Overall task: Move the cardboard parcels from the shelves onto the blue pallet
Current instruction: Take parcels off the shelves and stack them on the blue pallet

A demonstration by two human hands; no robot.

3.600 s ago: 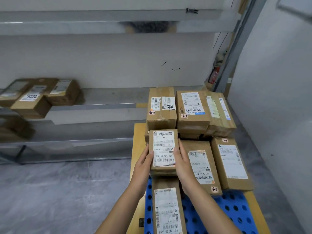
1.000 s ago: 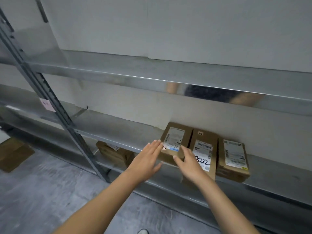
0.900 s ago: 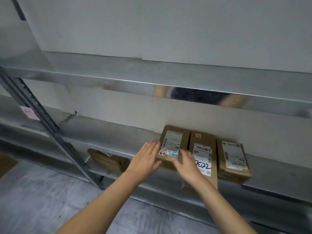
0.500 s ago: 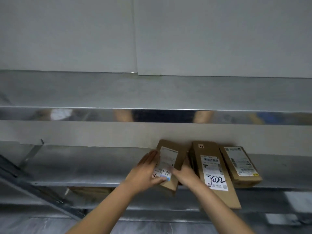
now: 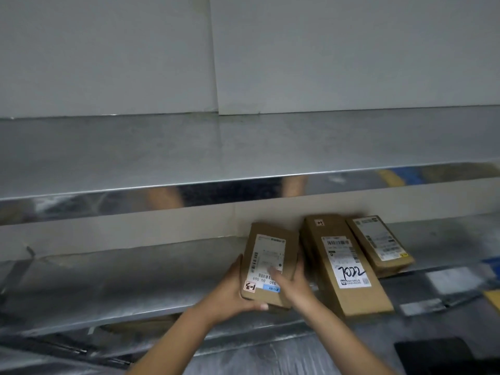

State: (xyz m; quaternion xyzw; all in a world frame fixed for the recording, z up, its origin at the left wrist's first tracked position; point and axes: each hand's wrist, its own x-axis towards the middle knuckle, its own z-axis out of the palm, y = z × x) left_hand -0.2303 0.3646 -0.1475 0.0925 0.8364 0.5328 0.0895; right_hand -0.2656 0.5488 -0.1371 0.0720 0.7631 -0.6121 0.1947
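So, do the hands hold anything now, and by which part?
Both hands hold the leftmost cardboard parcel: the left hand grips its left edge and near end, the right hand its right edge, thumb over the label.

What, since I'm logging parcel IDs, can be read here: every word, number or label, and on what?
"7022": handwritten on the white label of the middle parcel.
"1-3": red-edged sticker on the held parcel, gripped by the left hand and right hand.
Printed label lines, the small top sticker on the middle parcel and the label of the right parcel: too blurred to read.
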